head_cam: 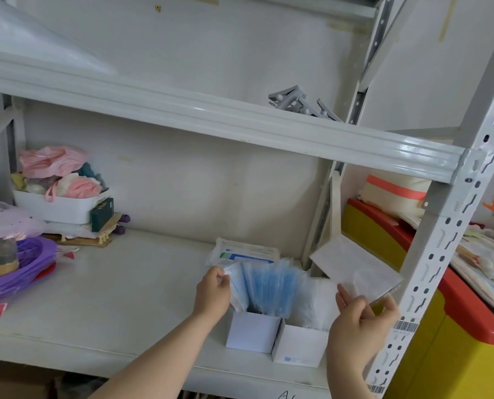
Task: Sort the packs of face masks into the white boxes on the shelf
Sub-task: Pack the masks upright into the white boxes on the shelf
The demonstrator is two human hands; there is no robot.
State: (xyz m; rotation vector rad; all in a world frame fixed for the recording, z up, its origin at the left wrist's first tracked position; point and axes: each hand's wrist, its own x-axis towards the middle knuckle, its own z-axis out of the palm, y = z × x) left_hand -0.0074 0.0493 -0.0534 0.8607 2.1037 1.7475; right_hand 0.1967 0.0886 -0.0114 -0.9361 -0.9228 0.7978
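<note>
The two small white cardboard boxes (251, 332) stand side by side at the front edge of the white metal shelf board (125, 298). The right one sits just beside the perforated white upright post (441, 240) at 3 o'clock. From the boxes toward 9 o'clock the board is bare as far as a purple plastic basket (30, 263). The upper shelf beam (211, 116) crosses well above the hands. A barcode sticker (405, 326) on the post and a pale blue label low on the right box are too small to read. So is the blue-striped print on a flat clear pack (245, 251) lying at 12 o'clock behind the boxes. The left box holds upright blue face-mask packs (271, 286), and the right box holds white packs (315, 298). The left hand (212, 289) pinches the top corner of the leftmost blue pack. The right hand (358, 321) grips a white mask pack in clear wrap (355, 264), tilted in the air above the right box. At 10 o'clock, a white plastic tub (58, 207) holds pink bags (50, 161).
</note>
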